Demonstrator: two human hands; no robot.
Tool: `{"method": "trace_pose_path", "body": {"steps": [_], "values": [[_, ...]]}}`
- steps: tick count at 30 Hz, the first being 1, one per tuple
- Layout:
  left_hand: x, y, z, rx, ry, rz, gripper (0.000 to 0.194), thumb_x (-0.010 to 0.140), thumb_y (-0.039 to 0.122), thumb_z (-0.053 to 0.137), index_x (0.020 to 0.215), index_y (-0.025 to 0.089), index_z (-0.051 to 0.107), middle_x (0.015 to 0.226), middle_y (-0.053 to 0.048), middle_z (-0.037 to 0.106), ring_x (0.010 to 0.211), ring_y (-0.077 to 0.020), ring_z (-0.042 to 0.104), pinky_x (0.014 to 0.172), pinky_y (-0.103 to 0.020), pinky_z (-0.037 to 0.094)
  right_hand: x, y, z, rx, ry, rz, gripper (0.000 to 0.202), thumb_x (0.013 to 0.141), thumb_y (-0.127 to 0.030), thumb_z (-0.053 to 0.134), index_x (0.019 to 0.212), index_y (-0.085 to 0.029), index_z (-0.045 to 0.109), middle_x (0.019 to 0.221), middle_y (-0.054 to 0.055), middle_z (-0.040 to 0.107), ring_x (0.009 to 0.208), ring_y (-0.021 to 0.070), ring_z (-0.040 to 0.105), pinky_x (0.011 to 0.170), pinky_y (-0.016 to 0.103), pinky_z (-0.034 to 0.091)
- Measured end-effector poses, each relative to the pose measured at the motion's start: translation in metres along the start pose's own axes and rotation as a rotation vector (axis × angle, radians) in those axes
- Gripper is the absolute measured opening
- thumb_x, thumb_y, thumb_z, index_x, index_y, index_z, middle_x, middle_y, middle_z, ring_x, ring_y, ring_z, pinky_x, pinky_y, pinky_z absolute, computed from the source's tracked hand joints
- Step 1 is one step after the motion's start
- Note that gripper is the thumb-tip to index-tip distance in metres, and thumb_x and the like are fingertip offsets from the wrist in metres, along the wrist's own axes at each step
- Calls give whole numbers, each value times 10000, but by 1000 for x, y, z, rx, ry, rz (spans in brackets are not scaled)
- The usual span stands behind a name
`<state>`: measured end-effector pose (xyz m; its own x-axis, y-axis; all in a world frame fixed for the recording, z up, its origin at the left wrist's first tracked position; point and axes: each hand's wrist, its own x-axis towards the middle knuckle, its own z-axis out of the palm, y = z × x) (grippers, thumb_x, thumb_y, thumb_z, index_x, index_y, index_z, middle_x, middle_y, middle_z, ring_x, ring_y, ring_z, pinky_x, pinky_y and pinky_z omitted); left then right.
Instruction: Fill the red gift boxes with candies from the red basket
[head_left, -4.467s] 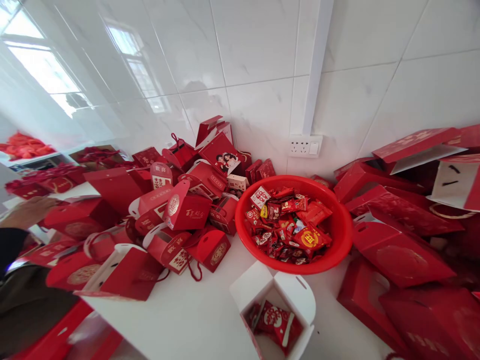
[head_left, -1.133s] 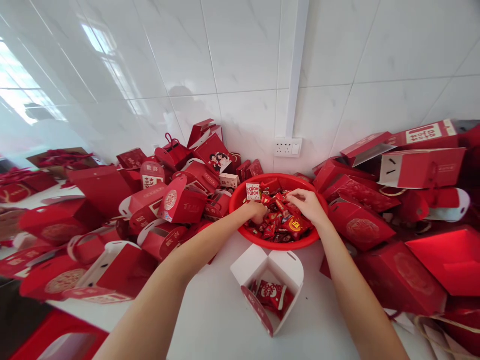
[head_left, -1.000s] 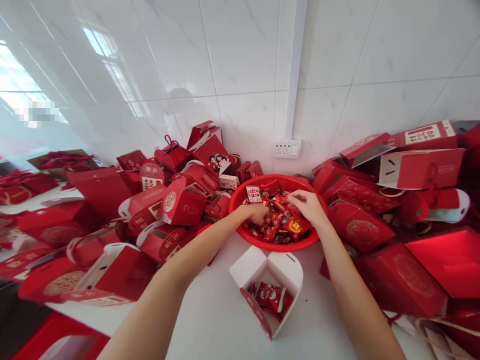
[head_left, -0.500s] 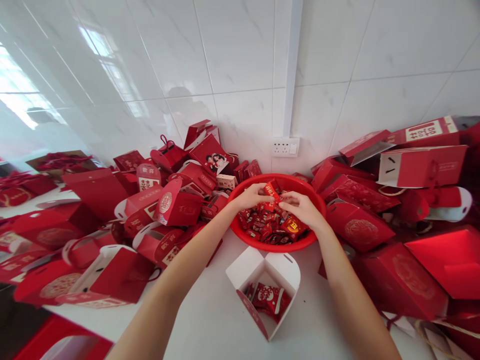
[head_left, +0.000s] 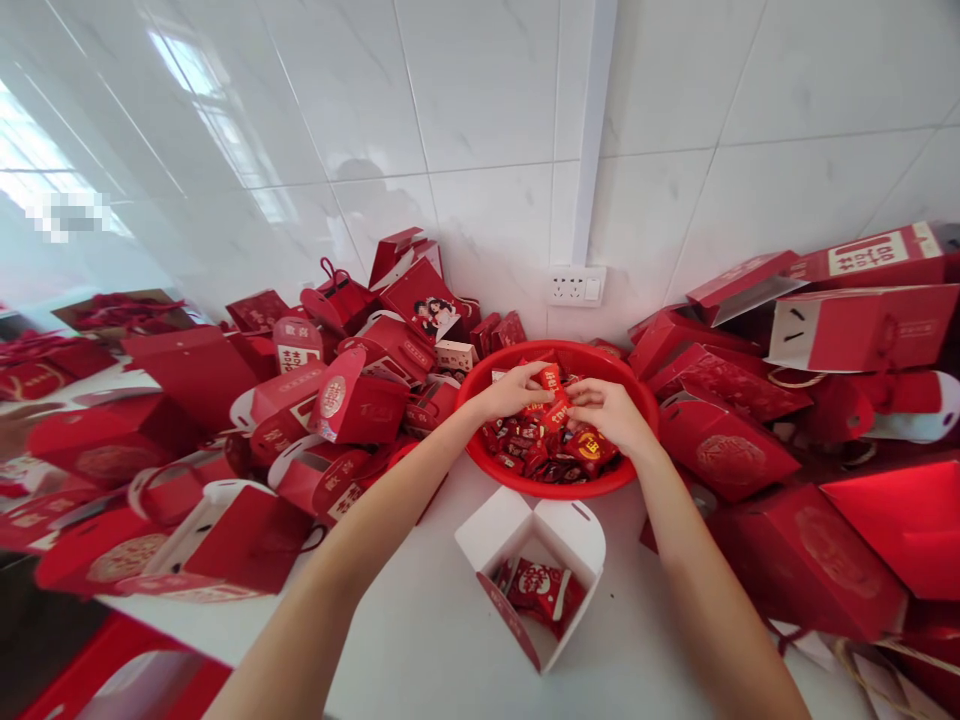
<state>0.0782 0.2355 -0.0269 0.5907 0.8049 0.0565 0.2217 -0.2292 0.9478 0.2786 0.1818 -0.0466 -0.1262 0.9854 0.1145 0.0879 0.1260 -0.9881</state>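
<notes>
Both my hands are inside the red plastic basin [head_left: 555,490], which holds many small wrapped candies [head_left: 525,438]. My left hand [head_left: 517,392] is closed at its fingertips on a red-wrapped candy with gold lettering [head_left: 553,380]. Opposite it, my right hand [head_left: 606,412] has its fingers curled inward, pinching at the red candy [head_left: 559,412] between the hands. A round gold emblem marks a larger red packet [head_left: 591,445] under the right hand. In front of the basin stands an open white-lined gift box [head_left: 480,535] with red packets [head_left: 541,588] inside.
Red gift boxes [head_left: 360,405] are heaped on the left of the white table [head_left: 420,620], and more boxes [head_left: 731,450] pile up on the right. Behind rises a tiled wall [head_left: 480,100] with a socket [head_left: 577,286]. A red stool [head_left: 127,670] is at lower left.
The view has shifted slightly. My hands stay in the basin, and the red candies between the fingertips have turned, more lettering now showing. The open box stays in place.
</notes>
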Motion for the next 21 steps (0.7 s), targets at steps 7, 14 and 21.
{"method": "trace_pose_path", "body": {"steps": [7, 14, 21], "values": [[-11, 1, -16, 513, 42, -84, 789, 863, 169, 651, 1594, 133, 356, 839, -35, 763, 723, -210, 733, 707, -283, 535, 3, 1, -2, 13, 76, 7, 183, 588, -210, 714, 770, -204, 723, 642, 14, 725, 570, 202, 671, 645, 361, 581], [-3, -3, -1, 979, -282, -143, 218, 773, 175, 693, 969, 165, 788, 904, -68, 794, 852, -242, 719, 779, -284, 509, 4, -3, -8, 185, 160, 32, 225, 603, -345, 791, 762, -218, 695, 801, 36, 783, 777, 235, 747, 731, 348, 609], [0, -13, 10, 1007, -337, -221, 289, 607, 194, 776, 894, 171, 791, 792, -45, 760, 742, -228, 656, 681, -283, 472, -2, -10, -3, 359, 83, 88, 332, 652, -445, 819, 765, -245, 580, 687, 9, 760, 533, 190, 686, 504, 316, 575]]}}
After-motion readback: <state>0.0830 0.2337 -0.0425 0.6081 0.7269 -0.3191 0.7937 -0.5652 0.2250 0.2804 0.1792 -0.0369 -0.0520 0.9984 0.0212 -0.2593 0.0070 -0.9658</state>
